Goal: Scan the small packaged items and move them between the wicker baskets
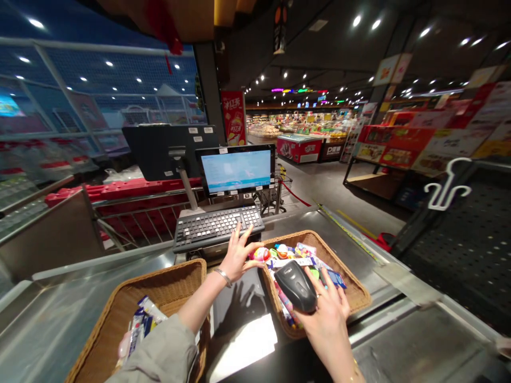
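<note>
**A light pinch on the left, a full grip on the right**

The left hand [237, 260] pinches a small round treat [260, 254], red and yellow, between thumb and forefinger at the near-left rim of the right basket [356, 292]. Its other fingers fan out over the keyboard [215, 226]; whether they touch any keys is hard to tell from this angle. The right hand [325, 311] grasps a black scanner [295, 286] above the same basket, though the thumb's hold is hidden beneath it. Under the scanner lie bright wrapped sweets [305, 249] and a blue packet [336, 278]. The left basket [120, 303] holds a few slim packets [138, 327], and a lit monitor [239, 169] stands behind the keyboard.

For good handling, the pinch should be light and near the treat's edge, so that its printed side is left bare — a fingertip over a code would spoil a reading. The spread fingers are best lifted well off the keys, since a stray press seems the likeliest slip here. The scanner wants a relaxed, level wrist, its reading end turned squarely to the treat and clear of the heap — other wrappers lie close enough to be caught by mistake.
</note>
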Demonstrator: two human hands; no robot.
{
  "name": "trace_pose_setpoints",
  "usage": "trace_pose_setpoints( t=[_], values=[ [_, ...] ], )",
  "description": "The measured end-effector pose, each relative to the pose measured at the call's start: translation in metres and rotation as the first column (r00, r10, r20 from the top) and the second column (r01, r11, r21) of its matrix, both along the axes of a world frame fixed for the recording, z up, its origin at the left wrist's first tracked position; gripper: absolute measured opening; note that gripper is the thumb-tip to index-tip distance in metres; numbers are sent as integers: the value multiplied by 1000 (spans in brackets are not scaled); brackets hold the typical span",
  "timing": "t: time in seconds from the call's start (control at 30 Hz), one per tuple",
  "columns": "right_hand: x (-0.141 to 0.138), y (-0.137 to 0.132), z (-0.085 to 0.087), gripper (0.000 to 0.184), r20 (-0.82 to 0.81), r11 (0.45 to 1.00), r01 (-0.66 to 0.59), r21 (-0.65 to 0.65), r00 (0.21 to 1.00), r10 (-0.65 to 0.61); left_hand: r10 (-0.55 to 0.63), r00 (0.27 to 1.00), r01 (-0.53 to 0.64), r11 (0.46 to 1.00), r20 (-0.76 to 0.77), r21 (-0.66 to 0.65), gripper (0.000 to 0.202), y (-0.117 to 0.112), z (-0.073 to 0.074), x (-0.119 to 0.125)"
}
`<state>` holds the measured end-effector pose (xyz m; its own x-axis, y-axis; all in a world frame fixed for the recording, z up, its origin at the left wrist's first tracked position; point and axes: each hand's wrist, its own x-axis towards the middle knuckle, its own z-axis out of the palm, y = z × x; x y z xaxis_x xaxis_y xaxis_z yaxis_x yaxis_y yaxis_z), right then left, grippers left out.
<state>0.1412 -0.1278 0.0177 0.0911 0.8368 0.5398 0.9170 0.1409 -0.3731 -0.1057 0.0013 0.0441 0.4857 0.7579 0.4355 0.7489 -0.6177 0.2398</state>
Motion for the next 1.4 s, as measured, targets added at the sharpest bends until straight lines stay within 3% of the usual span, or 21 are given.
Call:
trace_pose_setpoints(
  t=[0.6,0.97,1.23,1.4],
  values=[
    [46,-11,-4,61,-212,969,240,56,952,-223,-212,976,208,976,-52,-64,59,19,-17,63],
    [62,-32,-1,45,-186,940,339,48,927,-325,-352,934,344,933,-67,-103,57,10,-37,104],
    [66,-39,-8,47,-201,930,367,28,913,-355,-400,914,381,903,-67,-197,58,1,-48,115],
    [66,-38,-10,47,-161,939,342,39,930,-332,-369,928,353,916,-55,-188,71,2,-46,114]
  ],
)
